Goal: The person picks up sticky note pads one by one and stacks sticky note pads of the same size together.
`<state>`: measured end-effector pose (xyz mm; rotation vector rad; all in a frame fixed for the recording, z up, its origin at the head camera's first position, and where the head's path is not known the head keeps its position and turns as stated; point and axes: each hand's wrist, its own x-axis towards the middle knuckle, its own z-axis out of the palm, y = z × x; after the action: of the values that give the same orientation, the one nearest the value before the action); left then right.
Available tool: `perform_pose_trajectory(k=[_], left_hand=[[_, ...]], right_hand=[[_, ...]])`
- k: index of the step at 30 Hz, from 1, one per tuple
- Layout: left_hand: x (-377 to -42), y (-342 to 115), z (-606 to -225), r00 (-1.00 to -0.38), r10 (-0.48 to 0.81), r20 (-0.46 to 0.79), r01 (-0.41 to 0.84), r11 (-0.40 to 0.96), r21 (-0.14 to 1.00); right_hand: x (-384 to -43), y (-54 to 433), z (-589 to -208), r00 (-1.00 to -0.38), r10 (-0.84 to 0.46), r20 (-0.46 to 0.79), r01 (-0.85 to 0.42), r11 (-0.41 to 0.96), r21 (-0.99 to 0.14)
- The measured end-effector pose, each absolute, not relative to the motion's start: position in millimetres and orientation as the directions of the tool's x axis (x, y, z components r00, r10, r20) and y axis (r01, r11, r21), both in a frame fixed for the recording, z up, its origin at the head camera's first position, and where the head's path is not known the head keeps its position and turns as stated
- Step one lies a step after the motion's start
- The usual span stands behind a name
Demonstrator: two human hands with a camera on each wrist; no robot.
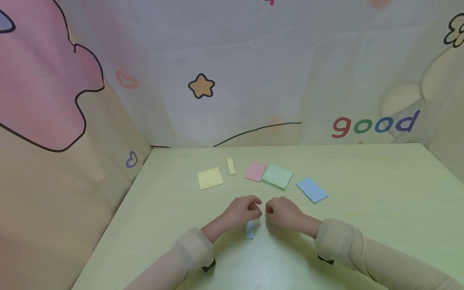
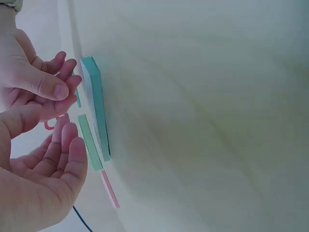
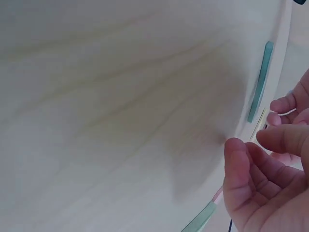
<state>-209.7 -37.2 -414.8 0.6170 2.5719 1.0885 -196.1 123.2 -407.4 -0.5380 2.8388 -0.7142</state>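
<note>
Above the middle of the table, my left hand (image 1: 242, 211) and right hand (image 1: 284, 212) face each other with a small gap between them. Both have loosely bent fingers, and no object shows in either. In the left wrist view the left hand (image 2: 53, 169) has its thumb apart from its fingers. The right wrist view shows the right hand (image 3: 260, 179) likewise, thumb off the fingertips. A narrow blue sticky-note pad (image 1: 249, 230) lies on the table just below the left hand, its far end hidden by it.
Farther back lie a yellow sticky-note pad (image 1: 210, 178), a narrow yellow pad (image 1: 230, 166), a pink pad (image 1: 255, 171) and a thick green pad (image 1: 277, 177). A blue pad (image 1: 312, 190) lies beyond the right hand. A printed cloth (image 1: 232, 108) hangs behind the table.
</note>
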Motion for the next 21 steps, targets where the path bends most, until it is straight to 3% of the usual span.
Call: perform_pose_trajectory(k=[21], left_hand=[[-228, -24, -416, -0.942, 0.336, -0.005, 0.206, 0.587, 0.783]], right_hand=[[-222, 146, -413, -0.955, -0.269, 0.122, -0.293, 0.821, -0.489]])
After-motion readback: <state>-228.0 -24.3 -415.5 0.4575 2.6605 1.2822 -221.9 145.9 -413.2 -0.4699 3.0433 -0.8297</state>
